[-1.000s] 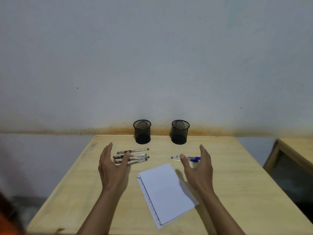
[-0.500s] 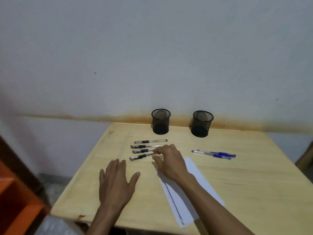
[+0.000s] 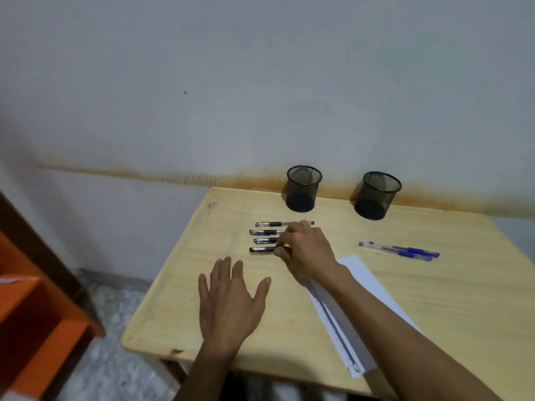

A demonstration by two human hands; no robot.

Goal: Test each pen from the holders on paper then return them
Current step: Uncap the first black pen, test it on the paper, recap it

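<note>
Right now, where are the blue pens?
The blue pens lie on the table's right side, in front of the right mesh holder, beyond the paper.

Head-worn view looks forward and down across the table (image 3: 434, 299) toward the wall (image 3: 260, 82).

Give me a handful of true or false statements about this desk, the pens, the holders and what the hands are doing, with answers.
1. Both mesh holders stand with no pens in them. True.
2. The right hand is at the black pens. True; its fingers pinch the nearest one.
3. The blue pens lie left of the black ones. False; they lie to the right.
4. The left hand holds a pen. False; it lies open and flat on the table.
5. The paper is partly under the right forearm. True.
</note>
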